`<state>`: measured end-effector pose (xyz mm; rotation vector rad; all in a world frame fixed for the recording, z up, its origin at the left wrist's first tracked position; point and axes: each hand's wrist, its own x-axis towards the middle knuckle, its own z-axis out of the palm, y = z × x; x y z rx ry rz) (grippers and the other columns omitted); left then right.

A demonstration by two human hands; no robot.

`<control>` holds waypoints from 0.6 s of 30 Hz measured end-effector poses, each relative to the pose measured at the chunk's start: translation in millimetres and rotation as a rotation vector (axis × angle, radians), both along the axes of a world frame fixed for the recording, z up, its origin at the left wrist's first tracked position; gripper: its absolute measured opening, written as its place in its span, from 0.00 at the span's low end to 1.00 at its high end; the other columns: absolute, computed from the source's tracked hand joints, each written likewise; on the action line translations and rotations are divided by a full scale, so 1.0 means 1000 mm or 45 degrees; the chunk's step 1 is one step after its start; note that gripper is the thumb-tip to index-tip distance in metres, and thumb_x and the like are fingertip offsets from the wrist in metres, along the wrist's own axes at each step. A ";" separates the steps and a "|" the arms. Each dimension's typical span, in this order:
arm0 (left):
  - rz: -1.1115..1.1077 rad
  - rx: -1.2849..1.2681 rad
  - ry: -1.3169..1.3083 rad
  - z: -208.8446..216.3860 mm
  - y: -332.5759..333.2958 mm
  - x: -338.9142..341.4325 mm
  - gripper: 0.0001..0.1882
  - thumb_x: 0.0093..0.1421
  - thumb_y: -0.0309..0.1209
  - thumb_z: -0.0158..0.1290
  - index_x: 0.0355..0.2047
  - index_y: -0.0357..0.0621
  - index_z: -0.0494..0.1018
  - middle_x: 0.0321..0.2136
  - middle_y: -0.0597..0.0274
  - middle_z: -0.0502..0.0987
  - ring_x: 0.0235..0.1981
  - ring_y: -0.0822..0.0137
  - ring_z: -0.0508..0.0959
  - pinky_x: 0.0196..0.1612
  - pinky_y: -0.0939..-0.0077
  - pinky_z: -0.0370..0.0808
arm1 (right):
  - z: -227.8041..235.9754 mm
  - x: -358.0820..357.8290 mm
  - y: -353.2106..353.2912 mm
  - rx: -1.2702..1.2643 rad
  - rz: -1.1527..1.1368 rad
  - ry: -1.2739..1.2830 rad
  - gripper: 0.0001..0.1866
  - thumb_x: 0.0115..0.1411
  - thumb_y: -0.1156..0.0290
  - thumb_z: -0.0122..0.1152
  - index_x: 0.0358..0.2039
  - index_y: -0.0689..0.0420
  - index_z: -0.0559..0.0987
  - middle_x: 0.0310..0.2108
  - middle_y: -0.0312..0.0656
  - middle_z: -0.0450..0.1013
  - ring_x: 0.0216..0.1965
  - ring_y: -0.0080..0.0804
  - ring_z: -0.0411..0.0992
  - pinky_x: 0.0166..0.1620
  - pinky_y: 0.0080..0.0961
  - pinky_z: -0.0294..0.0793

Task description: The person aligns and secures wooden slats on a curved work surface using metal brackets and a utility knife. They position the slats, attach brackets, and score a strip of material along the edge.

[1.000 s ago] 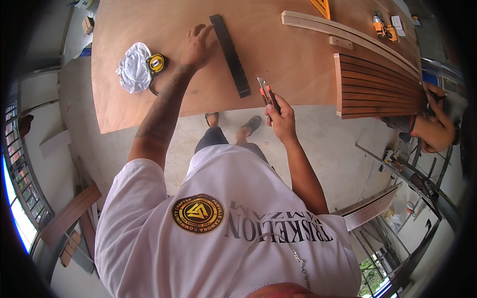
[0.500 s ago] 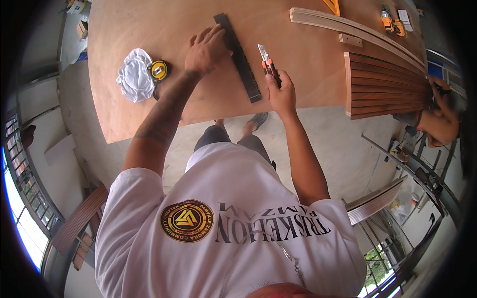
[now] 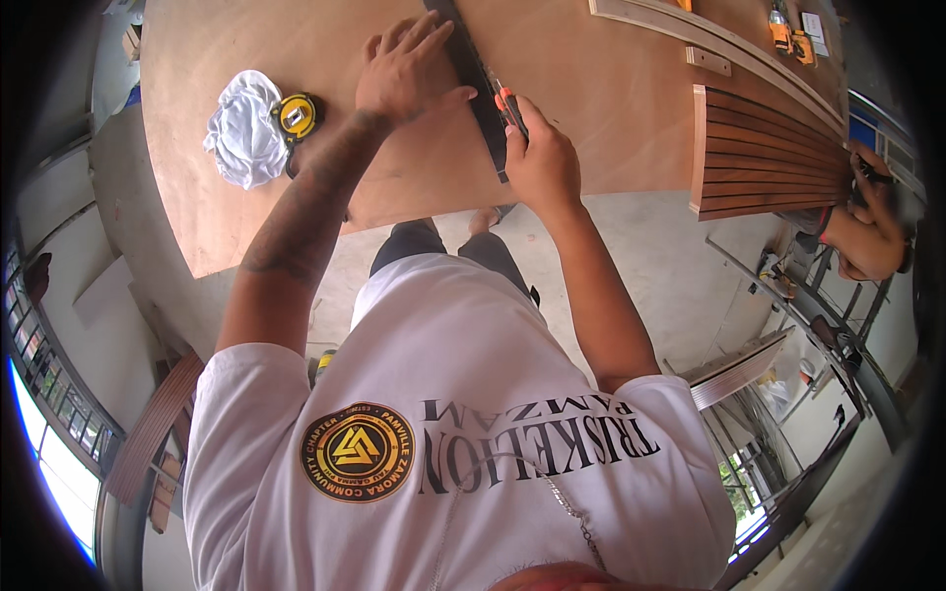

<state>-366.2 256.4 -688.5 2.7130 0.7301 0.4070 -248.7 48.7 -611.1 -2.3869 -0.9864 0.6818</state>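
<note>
the box cutter (image 3: 511, 110) had moved to the black strip (image 3: 466, 59) on the wooden table (image 3: 611, 128). the right hand (image 3: 545, 158) pinched it; the left hand (image 3: 402, 79) was spread, thumb over the strip, maybe steadying it.

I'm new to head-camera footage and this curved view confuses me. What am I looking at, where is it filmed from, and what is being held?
There is no machine here, just a person's two bare hands. A fisheye camera worn on the head looks down, which bends straight edges. The right hand grips a black-and-orange utility knife, its blade end near a dark strip. The left hand is spread along the strip's left edge; whether it presses is unclear. On the wooden table also lie a white cloth, a yellow-and-black tape measure and pale wooden lengths.
</note>
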 end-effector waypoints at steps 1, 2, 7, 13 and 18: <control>-0.001 -0.010 -0.009 0.001 0.000 0.000 0.53 0.51 0.67 0.66 0.73 0.57 0.67 0.74 0.62 0.65 0.74 0.53 0.62 0.75 0.44 0.55 | -0.001 -0.001 0.001 -0.026 -0.005 -0.003 0.22 0.70 0.69 0.58 0.63 0.53 0.77 0.44 0.55 0.83 0.44 0.59 0.82 0.48 0.49 0.80; 0.008 -0.018 0.025 0.001 0.000 0.000 0.53 0.51 0.67 0.66 0.73 0.58 0.67 0.74 0.62 0.65 0.74 0.53 0.62 0.75 0.44 0.55 | -0.002 -0.002 0.001 -0.019 -0.003 -0.021 0.21 0.70 0.68 0.58 0.63 0.53 0.77 0.43 0.55 0.83 0.44 0.59 0.82 0.47 0.49 0.80; 0.007 -0.021 0.016 0.004 -0.001 -0.001 0.52 0.52 0.67 0.66 0.73 0.58 0.68 0.74 0.63 0.65 0.74 0.54 0.62 0.75 0.45 0.55 | -0.005 -0.002 0.003 -0.094 0.010 -0.035 0.21 0.72 0.61 0.57 0.62 0.52 0.78 0.40 0.52 0.84 0.44 0.56 0.83 0.46 0.49 0.80; 0.023 0.001 0.021 -0.001 -0.001 0.001 0.52 0.52 0.68 0.65 0.73 0.60 0.67 0.75 0.64 0.64 0.75 0.55 0.61 0.75 0.45 0.54 | -0.008 0.013 0.000 -0.187 -0.145 0.074 0.25 0.71 0.44 0.61 0.34 0.56 0.82 0.24 0.45 0.80 0.27 0.47 0.79 0.34 0.41 0.77; 0.025 -0.028 0.000 -0.004 0.000 -0.001 0.53 0.52 0.68 0.65 0.73 0.61 0.66 0.76 0.66 0.63 0.76 0.55 0.59 0.76 0.46 0.52 | -0.015 0.013 -0.009 0.063 -0.292 0.395 0.23 0.75 0.52 0.58 0.30 0.59 0.77 0.18 0.40 0.75 0.18 0.32 0.73 0.26 0.35 0.73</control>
